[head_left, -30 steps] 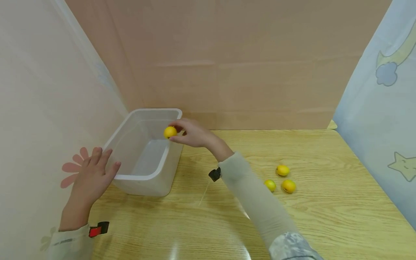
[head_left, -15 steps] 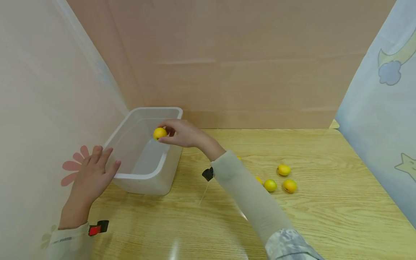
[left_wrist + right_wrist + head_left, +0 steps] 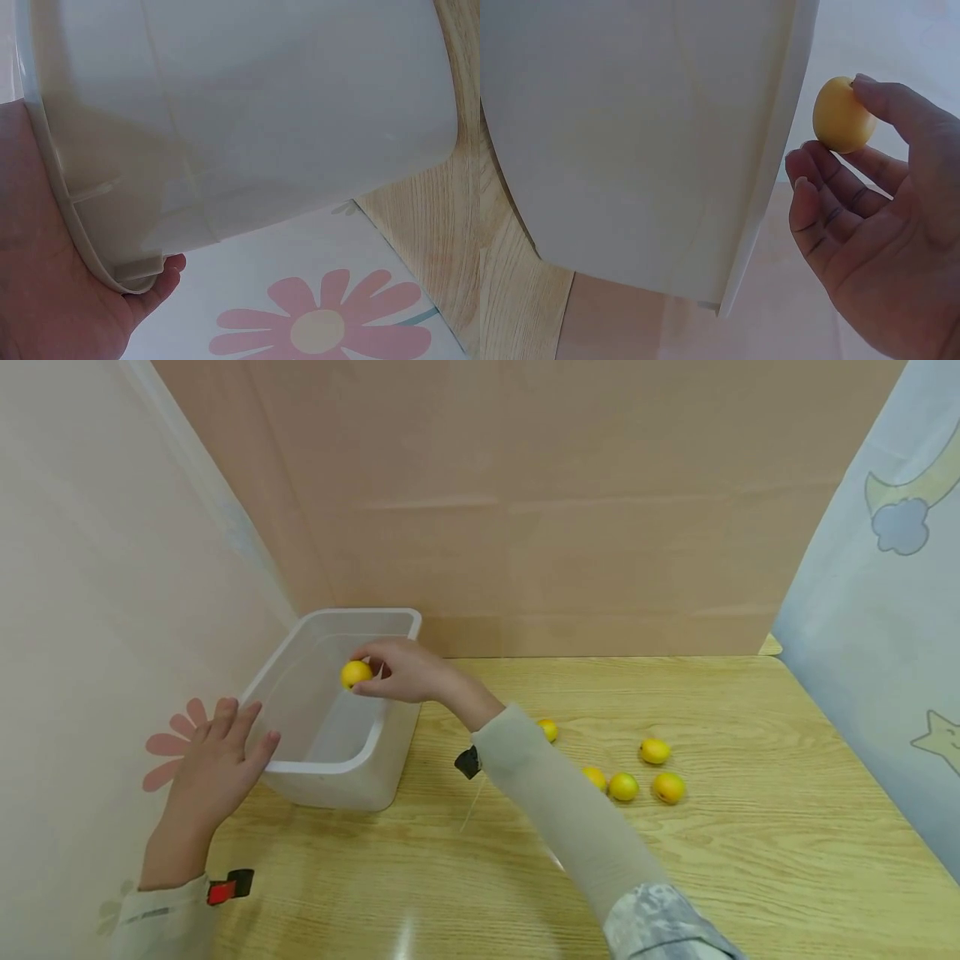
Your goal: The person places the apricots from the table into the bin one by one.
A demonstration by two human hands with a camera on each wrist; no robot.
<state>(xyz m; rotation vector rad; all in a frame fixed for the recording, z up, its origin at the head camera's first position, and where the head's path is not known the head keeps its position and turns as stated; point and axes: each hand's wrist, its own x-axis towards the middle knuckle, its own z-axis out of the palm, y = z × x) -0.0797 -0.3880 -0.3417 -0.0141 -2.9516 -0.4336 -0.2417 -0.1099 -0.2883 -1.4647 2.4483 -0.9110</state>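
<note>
R hand: pinches 1 yel. fruit, over opening of wht. bin, above rim. L hand: fingers spread, at bin's near L corner. Wood tbl., R of bin: 5 addl. fruits.

Wood-grain table | white bin, left | five yellowish fruits, right

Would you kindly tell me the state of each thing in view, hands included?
White bin: upright, uncovered, the visible part of its floor bare.
Left hand: fingers spread, resting on the bin's rim.
Right hand: pinching one fruit.
Held yellow fruit: off the table, over the bin's opening.
Five other fruits: lying on the table, two partly hidden by the right sleeve.
</note>
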